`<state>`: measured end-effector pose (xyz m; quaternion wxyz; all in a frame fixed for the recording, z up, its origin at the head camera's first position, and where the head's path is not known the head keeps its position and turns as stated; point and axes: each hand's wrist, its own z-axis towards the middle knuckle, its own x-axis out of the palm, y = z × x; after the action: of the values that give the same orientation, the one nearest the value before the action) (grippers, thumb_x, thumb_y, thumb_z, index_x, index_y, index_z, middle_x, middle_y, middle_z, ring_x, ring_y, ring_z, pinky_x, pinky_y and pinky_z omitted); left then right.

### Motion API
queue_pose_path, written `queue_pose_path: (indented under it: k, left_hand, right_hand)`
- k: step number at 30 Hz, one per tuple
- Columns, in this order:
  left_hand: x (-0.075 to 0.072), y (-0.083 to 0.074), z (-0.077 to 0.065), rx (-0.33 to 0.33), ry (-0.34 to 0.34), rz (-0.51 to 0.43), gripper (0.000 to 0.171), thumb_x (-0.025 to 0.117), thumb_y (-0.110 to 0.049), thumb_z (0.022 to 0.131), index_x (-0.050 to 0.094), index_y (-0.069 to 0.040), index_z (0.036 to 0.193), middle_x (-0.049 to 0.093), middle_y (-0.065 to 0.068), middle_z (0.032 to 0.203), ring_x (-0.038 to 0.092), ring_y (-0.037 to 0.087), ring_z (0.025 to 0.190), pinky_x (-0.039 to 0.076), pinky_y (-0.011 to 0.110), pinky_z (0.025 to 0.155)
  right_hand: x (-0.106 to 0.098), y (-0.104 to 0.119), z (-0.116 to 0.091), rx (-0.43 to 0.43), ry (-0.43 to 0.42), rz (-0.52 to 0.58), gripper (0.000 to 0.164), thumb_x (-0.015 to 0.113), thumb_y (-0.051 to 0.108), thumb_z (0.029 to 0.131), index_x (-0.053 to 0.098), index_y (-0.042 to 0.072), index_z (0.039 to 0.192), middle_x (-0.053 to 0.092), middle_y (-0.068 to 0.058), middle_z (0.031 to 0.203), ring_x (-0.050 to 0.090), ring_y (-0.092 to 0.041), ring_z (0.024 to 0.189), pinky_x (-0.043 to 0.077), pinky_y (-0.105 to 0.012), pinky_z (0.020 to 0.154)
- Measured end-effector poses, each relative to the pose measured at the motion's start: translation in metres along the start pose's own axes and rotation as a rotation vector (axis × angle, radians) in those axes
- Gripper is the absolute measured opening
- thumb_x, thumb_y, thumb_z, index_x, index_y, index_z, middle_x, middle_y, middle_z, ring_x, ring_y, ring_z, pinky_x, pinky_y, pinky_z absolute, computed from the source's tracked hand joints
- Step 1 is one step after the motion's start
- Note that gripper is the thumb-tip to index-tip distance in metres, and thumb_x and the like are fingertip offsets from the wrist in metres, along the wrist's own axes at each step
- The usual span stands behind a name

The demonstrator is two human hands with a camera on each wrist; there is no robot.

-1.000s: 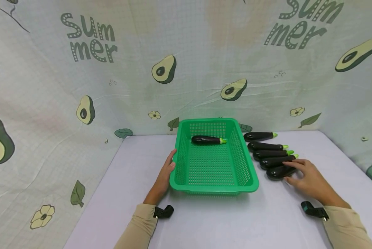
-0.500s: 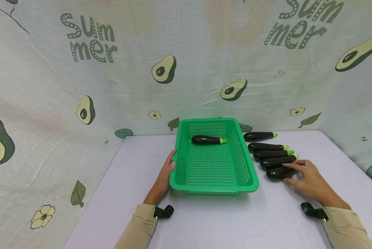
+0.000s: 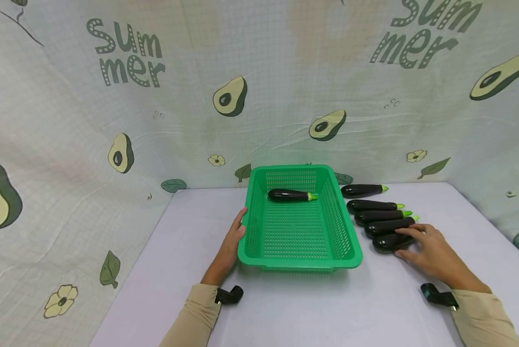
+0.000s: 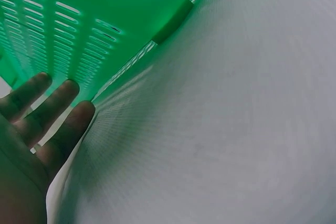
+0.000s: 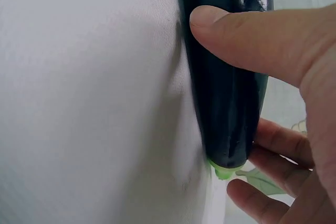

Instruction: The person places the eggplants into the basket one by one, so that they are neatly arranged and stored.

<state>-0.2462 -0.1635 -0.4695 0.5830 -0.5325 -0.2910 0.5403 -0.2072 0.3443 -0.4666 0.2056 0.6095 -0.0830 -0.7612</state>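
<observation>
My left hand [image 3: 231, 243] touches the left side of a green perforated plastic basket [image 3: 300, 263]. In the left wrist view its fingers [image 4: 65, 129] are fairly straight against the outer wall of the basket. One dark eggplant [image 3: 287, 195] lies inside the basket, towards the back. On the right, my right hand [image 3: 426, 250] grips the nearest eggplant [image 3: 387, 243] of a row. The right wrist view has the thumb [image 5: 231, 32] across one side of this eggplant and the other fingers behind it, its green stem end pointing down in that view.
Several more eggplants [image 3: 387, 227] lie side by side along the basket's right side, green ends to the right. A white-covered table [image 3: 303, 308] lies under everything. Behind it hangs a printed curtain [image 3: 277, 130] with avocados and lettering.
</observation>
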Motion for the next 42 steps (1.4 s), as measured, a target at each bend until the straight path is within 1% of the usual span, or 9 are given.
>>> queue_pose_path:
  k: [3, 6, 13, 18, 22, 28, 32, 36, 42]
  left_hand:
    - [0.0014, 0.0056, -0.0005, 0.013, -0.02, 0.004, 0.057, 0.029, -0.028, 0.107, 0.016, -0.019, 0.162, 0.014, 0.009, 0.165, 0.013, 0.026, 0.149, 0.011, 0.056, 0.116]
    - [0.0026, 0.006, -0.0018, 0.024, -0.025, 0.001, 0.057, 0.03, -0.032, 0.107, 0.018, -0.022, 0.162, 0.015, 0.007, 0.165, 0.013, 0.025, 0.149, 0.011, 0.057, 0.116]
    - [0.0033, 0.0044, -0.0019, 0.03, -0.023, -0.015, 0.057, 0.03, -0.031, 0.107, 0.018, -0.021, 0.162, 0.016, 0.007, 0.165, 0.015, 0.025, 0.149, 0.012, 0.056, 0.116]
    - [0.003, 0.0057, -0.001, 0.028, -0.024, -0.017, 0.057, 0.03, -0.031, 0.107, 0.018, -0.021, 0.162, 0.016, 0.007, 0.165, 0.015, 0.025, 0.149, 0.011, 0.055, 0.116]
    - [0.0032, 0.0053, -0.0012, 0.028, -0.02, -0.014, 0.058, 0.029, -0.029, 0.107, 0.018, -0.019, 0.162, 0.014, 0.008, 0.165, 0.013, 0.027, 0.149, 0.009, 0.056, 0.116]
    - [0.0025, 0.0064, -0.0009, 0.031, -0.023, -0.005, 0.057, 0.029, -0.03, 0.107, 0.018, -0.019, 0.162, 0.015, 0.009, 0.165, 0.013, 0.027, 0.149, 0.01, 0.057, 0.116]
    - [0.0015, 0.0067, -0.0003, 0.024, -0.02, -0.007, 0.057, 0.029, -0.029, 0.107, 0.017, -0.019, 0.162, 0.015, 0.009, 0.165, 0.014, 0.027, 0.149, 0.011, 0.056, 0.116]
    - [0.0011, 0.0069, 0.0001, 0.022, -0.015, -0.023, 0.057, 0.028, -0.026, 0.107, 0.015, -0.018, 0.162, 0.012, 0.01, 0.166, 0.012, 0.028, 0.149, 0.01, 0.057, 0.116]
    - [0.0011, 0.007, 0.0005, 0.03, -0.016, -0.014, 0.058, 0.029, -0.026, 0.107, 0.015, -0.018, 0.162, 0.013, 0.009, 0.166, 0.012, 0.027, 0.149, 0.01, 0.057, 0.116]
  right_hand:
    - [0.0006, -0.0009, -0.001, -0.024, -0.021, 0.001, 0.058, 0.088, 0.019, 0.073, 0.064, 0.002, 0.123, 0.041, -0.038, 0.129, 0.036, -0.062, 0.116, 0.032, -0.077, 0.088]
    - [0.0009, -0.0012, -0.0021, -0.05, -0.049, 0.011, 0.056, 0.089, 0.02, 0.072, 0.066, 0.004, 0.121, 0.044, -0.036, 0.127, 0.039, -0.06, 0.115, 0.033, -0.076, 0.087]
    - [-0.0021, 0.0016, -0.0032, -0.09, -0.097, 0.05, 0.054, 0.09, 0.017, 0.071, 0.068, 0.003, 0.119, 0.048, -0.033, 0.125, 0.042, -0.056, 0.114, 0.034, -0.073, 0.088]
    - [-0.0026, 0.0022, -0.0024, -0.098, -0.113, 0.052, 0.055, 0.09, 0.021, 0.073, 0.067, 0.003, 0.119, 0.05, -0.03, 0.125, 0.044, -0.054, 0.115, 0.035, -0.072, 0.089]
    - [-0.0032, 0.0021, -0.0018, -0.113, -0.124, 0.061, 0.056, 0.09, 0.025, 0.074, 0.066, 0.004, 0.121, 0.052, -0.031, 0.127, 0.044, -0.056, 0.117, 0.033, -0.073, 0.09]
    - [-0.0039, 0.0016, -0.0004, -0.146, -0.157, 0.068, 0.054, 0.088, 0.024, 0.077, 0.064, 0.003, 0.122, 0.058, -0.031, 0.123, 0.047, -0.054, 0.115, 0.035, -0.07, 0.09]
    - [-0.0047, 0.0044, -0.0001, -0.087, -0.141, 0.064, 0.055, 0.085, 0.03, 0.081, 0.063, 0.003, 0.124, 0.057, -0.034, 0.125, 0.047, -0.056, 0.114, 0.036, -0.071, 0.089]
    - [-0.0064, 0.0077, -0.0003, -0.022, -0.128, 0.07, 0.057, 0.081, 0.037, 0.085, 0.061, 0.003, 0.127, 0.053, -0.039, 0.127, 0.046, -0.06, 0.115, 0.037, -0.072, 0.088]
    - [-0.0061, 0.0069, -0.0009, -0.025, -0.16, 0.108, 0.059, 0.079, 0.037, 0.087, 0.06, 0.001, 0.13, 0.054, -0.039, 0.128, 0.047, -0.061, 0.116, 0.037, -0.072, 0.089]
